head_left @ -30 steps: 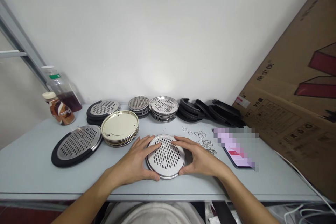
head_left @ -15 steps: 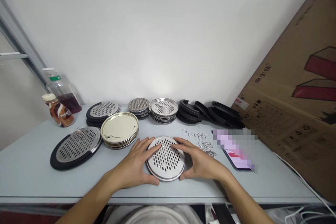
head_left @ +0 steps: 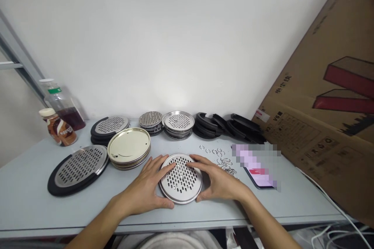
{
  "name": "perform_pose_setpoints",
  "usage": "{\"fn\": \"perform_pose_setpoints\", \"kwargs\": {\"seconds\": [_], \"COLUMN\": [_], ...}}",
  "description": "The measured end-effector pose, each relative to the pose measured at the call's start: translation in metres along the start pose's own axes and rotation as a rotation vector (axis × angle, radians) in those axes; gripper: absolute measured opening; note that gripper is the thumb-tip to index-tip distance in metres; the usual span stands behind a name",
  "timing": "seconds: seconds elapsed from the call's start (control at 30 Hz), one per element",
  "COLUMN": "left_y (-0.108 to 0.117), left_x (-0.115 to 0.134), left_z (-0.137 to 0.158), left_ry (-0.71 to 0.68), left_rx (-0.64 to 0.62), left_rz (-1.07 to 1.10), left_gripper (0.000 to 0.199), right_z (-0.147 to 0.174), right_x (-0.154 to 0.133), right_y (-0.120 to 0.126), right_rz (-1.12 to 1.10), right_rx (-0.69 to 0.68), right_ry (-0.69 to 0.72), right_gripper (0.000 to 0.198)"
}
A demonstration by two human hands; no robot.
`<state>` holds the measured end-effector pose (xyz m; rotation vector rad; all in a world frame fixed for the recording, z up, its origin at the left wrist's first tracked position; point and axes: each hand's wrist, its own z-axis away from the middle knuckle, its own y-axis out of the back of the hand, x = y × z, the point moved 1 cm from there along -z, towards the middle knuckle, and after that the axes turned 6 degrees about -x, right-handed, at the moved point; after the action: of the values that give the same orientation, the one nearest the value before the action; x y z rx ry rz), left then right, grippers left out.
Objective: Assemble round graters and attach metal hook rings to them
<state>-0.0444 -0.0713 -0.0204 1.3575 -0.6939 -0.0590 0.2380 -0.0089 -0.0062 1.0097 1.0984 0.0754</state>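
— What do you have?
— Your left hand and right hand, fingers half-curled, clasp the slotted metal disc on the table.
— Past your right?
— Loose metal rings, then black curved pieces by the wall.

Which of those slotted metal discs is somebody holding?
The silver slotted disc at front centre, gripped between the left hand and right hand; the other slotted discs lie untouched.
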Motion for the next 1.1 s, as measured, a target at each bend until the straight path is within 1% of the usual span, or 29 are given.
{"fn": "perform_pose_setpoints", "kwargs": {"seconds": [0.3, 0.4, 0.43, 0.47, 0.5, 0.57, 0.63, 0.67, 0.7, 0.73, 0.77, 0.83, 0.9, 0.97, 1.1], "left_y": [0.002, 0.002, 0.002, 0.002, 0.002, 0.002, 0.002, 0.002, 0.002, 0.002, 0.002, 0.002, 0.002, 0.002, 0.002], "left_x": [0.0, 0.0, 0.0, 0.0, 0.001, 0.001, 0.001, 0.001, 0.001, 0.001, 0.001, 0.001, 0.001, 0.0, 0.0], "left_z": [0.001, 0.0, 0.0, 0.0, 0.001, 0.001, 0.002, 0.002, 0.002, 0.002, 0.002, 0.001, 0.001, 0.001, 0.001], "left_ry": [-0.003, 0.005, 0.008, 0.01, 0.013, 0.02, 0.024, 0.023, 0.021, 0.018, 0.015, 0.009, 0.008, 0.004, -0.015], "left_rx": [-0.002, -0.008, -0.01, -0.012, -0.015, -0.021, -0.024, -0.023, -0.02, -0.015, -0.012, -0.01, -0.011, -0.007, 0.016], "left_rz": [0.014, 0.011, 0.014, 0.019, 0.023, 0.027, 0.029, 0.031, 0.033, 0.035, 0.037, 0.042, 0.047, 0.053, 0.054], "left_gripper": [0.104, 0.104, 0.104, 0.104, 0.104, 0.104, 0.103, 0.103, 0.104, 0.104, 0.104, 0.104, 0.104, 0.104, 0.103], "right_z": [0.001, 0.003, 0.003, 0.003, 0.003, 0.001, -0.002, -0.004, -0.006, -0.008, -0.009, -0.011, -0.012, -0.012, -0.012], "right_x": [0.0, -0.002, -0.002, -0.002, -0.001, 0.007, 0.021, 0.03, 0.04, 0.051, 0.062, 0.082, 0.096, 0.105, 0.106], "right_y": [-0.001, 0.012, 0.021, 0.032, 0.046, 0.079, 0.113, 0.129, 0.143, 0.155, 0.164, 0.176, 0.18, 0.179, 0.176], "right_rz": [-0.016, -0.064, -0.095, -0.134, -0.161, -0.087, 0.125, 0.279, 0.449, 0.617, 0.765, 0.826, 0.848, 0.876, 0.953], "right_rx": [0.006, -0.026, -0.025, 0.005, 0.073, 0.324, 0.595, 0.721, 0.781, 0.798, 0.765, 0.723, 0.68, 0.65, 0.628], "right_ry": [0.01, 0.04, 0.043, 0.036, 0.006, -0.08, -0.192, -0.281, -0.389, -0.514, -0.624, -0.693, -0.72, -0.729, -0.688], "right_gripper": [0.097, 0.091, 0.086, 0.079, 0.07, 0.052, 0.037, 0.032, 0.029, 0.03, 0.032, 0.034, 0.032, 0.029, 0.03]}}
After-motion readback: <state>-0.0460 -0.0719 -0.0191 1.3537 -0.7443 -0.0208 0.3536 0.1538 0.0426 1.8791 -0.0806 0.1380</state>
